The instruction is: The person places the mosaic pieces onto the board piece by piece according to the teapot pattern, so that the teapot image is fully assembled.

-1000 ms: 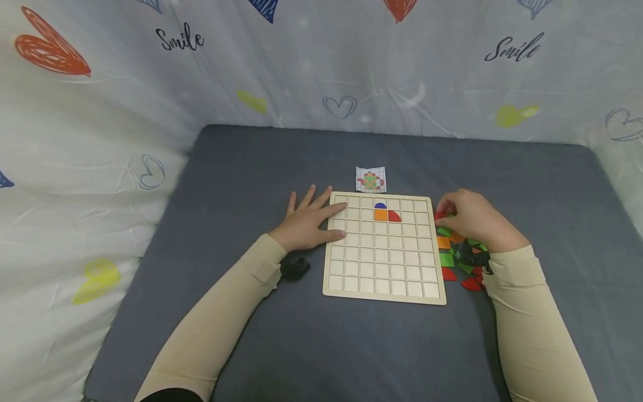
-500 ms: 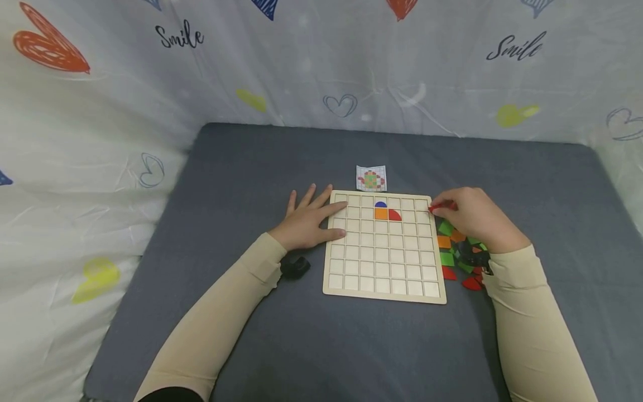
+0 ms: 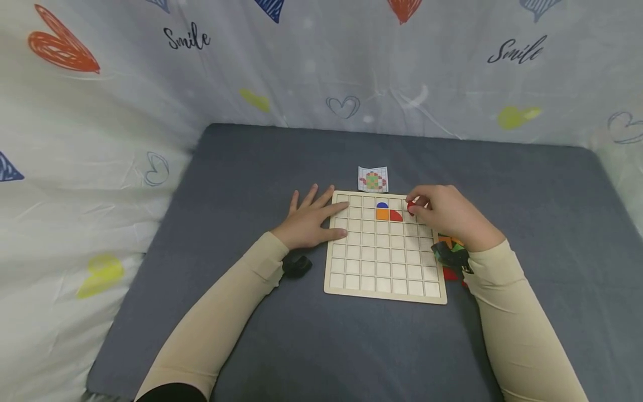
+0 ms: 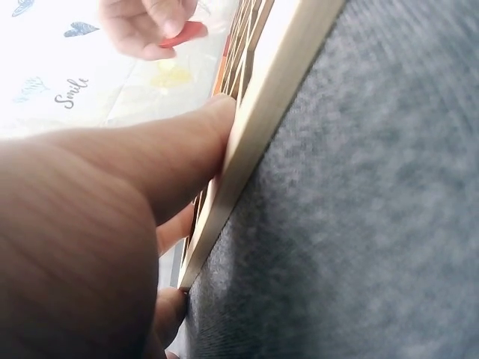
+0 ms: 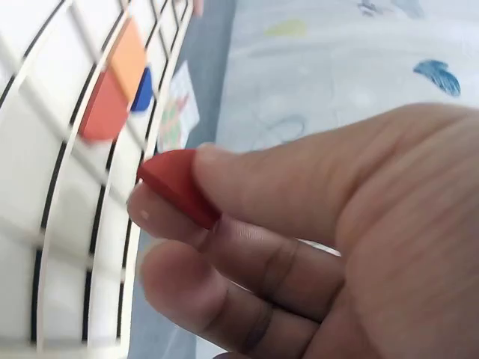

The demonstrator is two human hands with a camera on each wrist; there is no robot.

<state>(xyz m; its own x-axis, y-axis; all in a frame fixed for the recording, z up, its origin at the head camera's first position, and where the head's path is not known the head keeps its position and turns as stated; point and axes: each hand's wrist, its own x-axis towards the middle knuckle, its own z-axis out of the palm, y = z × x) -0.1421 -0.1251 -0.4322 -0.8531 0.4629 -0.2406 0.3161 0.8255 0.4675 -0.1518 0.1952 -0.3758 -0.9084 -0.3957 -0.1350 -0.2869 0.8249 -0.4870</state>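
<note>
A wooden grid board (image 3: 374, 240) lies on the grey table. Near its top sit a blue half-round tile (image 3: 382, 205), an orange square tile (image 3: 382, 214) and a red quarter-round tile (image 3: 396, 215). My left hand (image 3: 306, 223) rests with spread fingers on the board's left edge; the left wrist view shows its thumb (image 4: 194, 142) against the rim. Between thumb and fingers, my right hand (image 3: 447, 212) pinches another red quarter-round tile (image 5: 179, 183) above the board's upper right part.
Behind the board lies a small pattern card (image 3: 373, 180) with a coloured picture on a grid. Loose tiles (image 3: 449, 273) in red, orange and green lie along the board's right side, partly under the right wrist. A printed curtain (image 3: 321, 67) hangs behind the table.
My right hand has lifted the red tile from the pile at the right and carried it left, over the board. The left hand has stayed on the board's edge.
</note>
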